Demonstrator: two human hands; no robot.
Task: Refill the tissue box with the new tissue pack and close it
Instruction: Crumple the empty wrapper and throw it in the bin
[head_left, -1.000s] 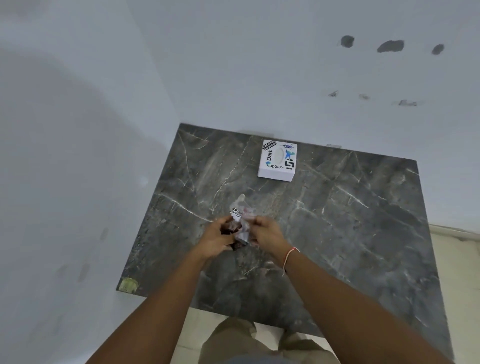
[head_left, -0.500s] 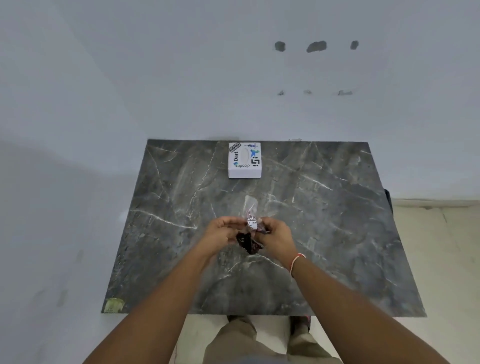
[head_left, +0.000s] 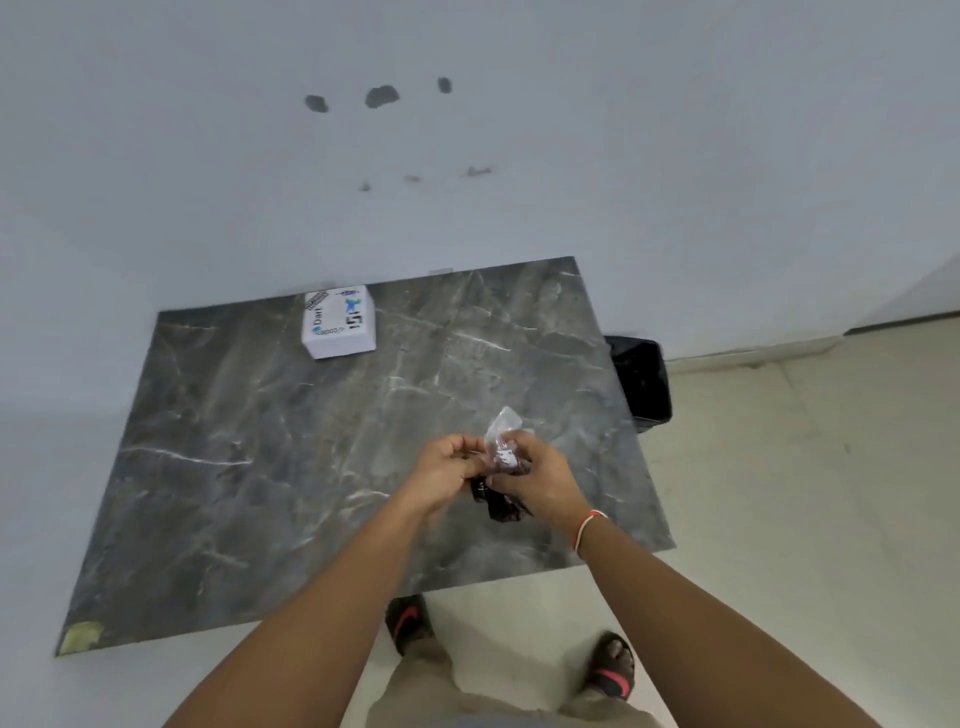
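Observation:
A white tissue box (head_left: 340, 323) with stickers on its top stands at the far edge of the dark marble table (head_left: 270, 447), close to the wall. Above the table's near right part, both hands hold a crumpled plastic wrapper (head_left: 500, 441), clear at the top and dark below. My right hand (head_left: 540, 480) grips it from the right. My left hand (head_left: 451, 470) pinches it from the left. No tissues show in the wrapper, and the box appears closed.
A black bin (head_left: 644, 382) stands on the floor beside the table's right edge. The white wall (head_left: 467, 182) runs right behind the table. My feet in sandals (head_left: 610, 667) stand on the pale floor at the table's near edge.
The view has swung to the right, so the table and box now sit further left and the bin has come into sight. Both hands keep hold of the wrapper.

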